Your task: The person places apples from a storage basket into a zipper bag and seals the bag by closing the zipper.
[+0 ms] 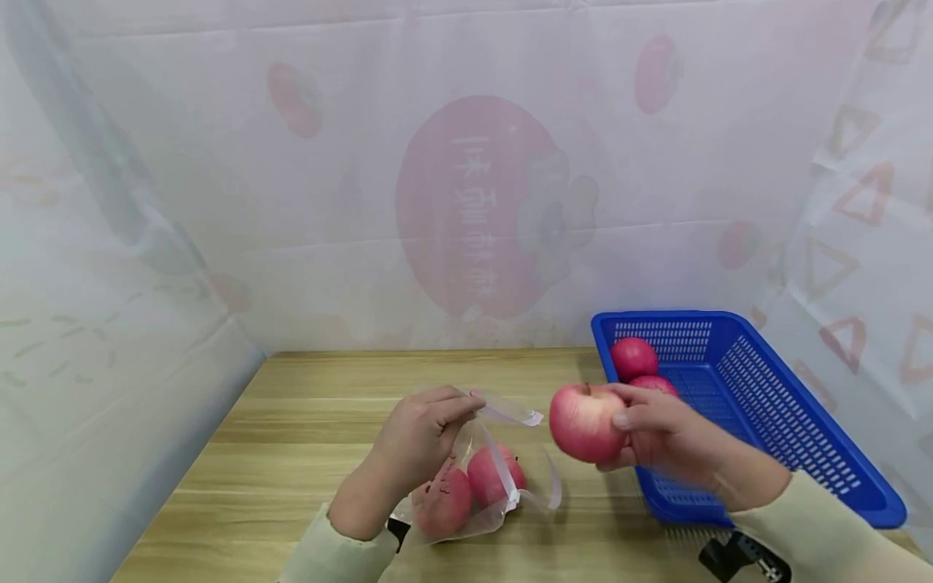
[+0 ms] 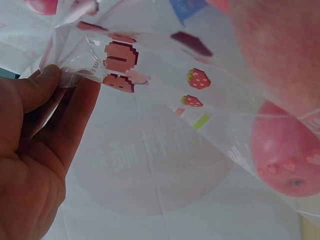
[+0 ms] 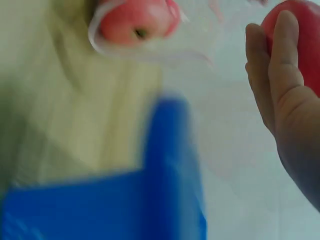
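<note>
My left hand [image 1: 423, 433] pinches the upper edge of a clear plastic bag [image 2: 165, 145] between thumb and fingers. Two red apples [image 1: 445, 504] lie inside the bag, low down, and its mouth gapes toward the right. Small printed strawberries and pink figures show on the film in the left wrist view. My right hand [image 1: 674, 437] grips another red apple [image 1: 583, 423], held up between the bag and the blue basket. In the right wrist view, fingers [image 3: 286, 50] lie along that apple's side.
A blue plastic basket [image 1: 824, 429] with slotted walls stands at the right of the wooden table [image 1: 291, 421]. Two more apples [image 1: 634, 359] sit at its far left corner. A printed white cloth [image 1: 328, 202] hangs behind and at both sides.
</note>
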{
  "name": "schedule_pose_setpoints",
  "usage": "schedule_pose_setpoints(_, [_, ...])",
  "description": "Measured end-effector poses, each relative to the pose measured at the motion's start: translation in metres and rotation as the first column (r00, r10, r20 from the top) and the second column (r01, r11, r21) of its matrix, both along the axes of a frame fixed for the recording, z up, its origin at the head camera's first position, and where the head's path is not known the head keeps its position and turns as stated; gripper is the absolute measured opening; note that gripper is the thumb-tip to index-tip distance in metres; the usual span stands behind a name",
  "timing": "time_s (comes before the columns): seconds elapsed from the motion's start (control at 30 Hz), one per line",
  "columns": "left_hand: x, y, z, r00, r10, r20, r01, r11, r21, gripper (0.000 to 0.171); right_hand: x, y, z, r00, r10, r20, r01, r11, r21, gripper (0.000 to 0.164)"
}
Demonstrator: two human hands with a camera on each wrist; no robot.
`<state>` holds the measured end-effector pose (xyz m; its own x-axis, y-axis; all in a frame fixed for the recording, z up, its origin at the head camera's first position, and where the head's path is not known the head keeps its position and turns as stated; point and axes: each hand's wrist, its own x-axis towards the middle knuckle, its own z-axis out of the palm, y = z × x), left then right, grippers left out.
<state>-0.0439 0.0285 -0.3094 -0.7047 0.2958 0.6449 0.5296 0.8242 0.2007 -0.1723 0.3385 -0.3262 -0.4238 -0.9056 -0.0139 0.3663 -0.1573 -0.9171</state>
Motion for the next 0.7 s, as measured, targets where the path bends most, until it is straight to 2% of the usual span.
schedule_pose_setpoints(0.1, [0.0, 0.0, 0.0, 1.0, 0.003, 0.005, -0.003, 1.0, -0.002, 0.023, 0.011, -0.012, -0.01, 0.998, 0.015, 0.053, -0.016, 1.0, 0.014, 0.055])
schedule_pose_setpoints(0.3, [0.0, 0.001, 0.001, 1.0, 0.002, 0.004, -0.002, 1.0, -0.001, 0.023, 0.025, -0.03, -0.029, 0.989, 0.098, 0.107, -0.098, 0.995, -0.004, 0.042])
schedule_pose_setpoints(0.4, [0.0, 0.002, 0.002, 1.0, 0.005, -0.006, -0.005, 1.0, -0.007, 0.022, 0.028, -0.038, -0.033, 0.987, 0.116, 0.107, -0.121, 0.992, 0.042, 0.039])
schedule_pose_setpoints(0.5, [0.0, 0.002, 0.002, 1.0, 0.008, -0.007, -0.008, 1.0, -0.013, 0.021, 0.03, -0.045, -0.033, 0.989, 0.1, 0.107, -0.111, 0.988, 0.105, 0.039])
schedule_pose_setpoints(0.7, [0.002, 0.003, 0.003, 1.0, 0.011, -0.002, -0.011, 1.0, -0.017, 0.02, 0.032, -0.056, -0.03, 0.996, 0.002, 0.09, -0.019, 0.982, 0.189, 0.043])
